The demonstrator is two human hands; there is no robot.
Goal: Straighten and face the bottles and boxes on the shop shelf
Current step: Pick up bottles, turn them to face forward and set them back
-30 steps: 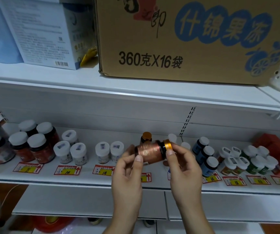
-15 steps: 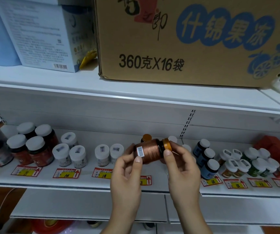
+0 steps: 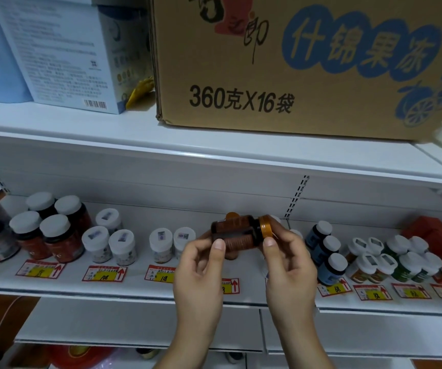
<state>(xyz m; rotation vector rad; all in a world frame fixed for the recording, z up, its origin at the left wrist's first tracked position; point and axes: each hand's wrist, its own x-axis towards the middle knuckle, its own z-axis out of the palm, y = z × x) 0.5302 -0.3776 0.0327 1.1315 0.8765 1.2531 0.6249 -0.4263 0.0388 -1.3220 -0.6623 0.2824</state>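
A brown bottle [image 3: 237,233] with an orange cap lies sideways in the air in front of the middle shelf [image 3: 134,284]. My left hand [image 3: 201,270] pinches its base end and my right hand [image 3: 286,262] pinches the capped end. Another orange-capped bottle [image 3: 232,216] stands behind it, mostly hidden. White-capped bottles stand in rows along the shelf: dark red ones [image 3: 54,235] at the left, small white ones [image 3: 124,245] next to them, blue ones [image 3: 330,265] and green ones [image 3: 406,265] to the right.
A large cardboard carton [image 3: 294,65] and a pale blue box [image 3: 65,54] sit on the upper shelf. Red packages [image 3: 438,235] lie at the far right. Price tags [image 3: 104,272] line the shelf front. A lower shelf [image 3: 134,328] juts out below.
The bottle has turned in my fingers: its barcode side has rolled out of sight and a darker side faces me. Both hands stay in about the same place.
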